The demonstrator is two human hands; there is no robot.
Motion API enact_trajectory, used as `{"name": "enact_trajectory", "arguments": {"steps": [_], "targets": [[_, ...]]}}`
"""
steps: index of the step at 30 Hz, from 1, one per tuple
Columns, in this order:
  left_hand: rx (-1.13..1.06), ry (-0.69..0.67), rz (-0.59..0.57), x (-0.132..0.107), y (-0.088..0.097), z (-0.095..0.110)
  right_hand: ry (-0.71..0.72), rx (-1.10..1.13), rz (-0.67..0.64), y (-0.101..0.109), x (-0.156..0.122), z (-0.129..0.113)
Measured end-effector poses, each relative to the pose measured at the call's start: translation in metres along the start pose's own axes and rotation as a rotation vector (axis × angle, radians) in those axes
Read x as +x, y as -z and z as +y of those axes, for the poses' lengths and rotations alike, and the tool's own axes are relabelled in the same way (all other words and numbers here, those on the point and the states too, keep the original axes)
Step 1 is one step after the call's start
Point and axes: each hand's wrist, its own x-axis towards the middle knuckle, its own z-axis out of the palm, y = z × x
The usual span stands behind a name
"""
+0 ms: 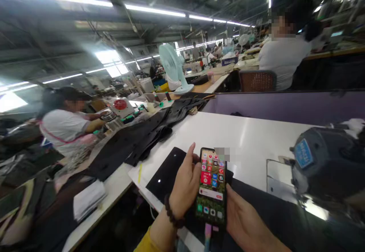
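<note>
A smartphone [211, 191] with its screen lit and app icons showing is held upright between my two hands. My left hand [185, 179], with a dark beaded bracelet [172, 212] at the wrist, grips its left edge. Along the right edge, my right hand [245, 219] holds it, with its fingers hidden behind the phone. A pink-tipped cable [208, 235] meets the bottom of the phone. Beneath the hands lies black fabric [164, 174] on the white tabletop [228, 130].
A grey sewing machine [322, 160] stands at the right. Dark fabric pieces [119, 145] run along the left side. Behind them is a pale green fan [172, 64]. One co-worker [65, 126] works at the left; another [285, 58] sits at the back right beyond a purple partition [270, 105].
</note>
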Motion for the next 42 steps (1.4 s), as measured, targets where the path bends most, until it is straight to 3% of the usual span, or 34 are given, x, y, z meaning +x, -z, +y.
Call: {"name": "enact_trajectory", "arguments": {"steps": [18, 42], "targets": [[0.071, -0.077, -0.038, 0.029, -0.003, 0.005, 0.023, -0.096, 0.103, 0.000, -0.005, 0.000], [0.092, -0.103, -0.043, 0.031, -0.002, 0.007, 0.048, -0.214, 0.138, -0.005, -0.008, -0.002]]}}
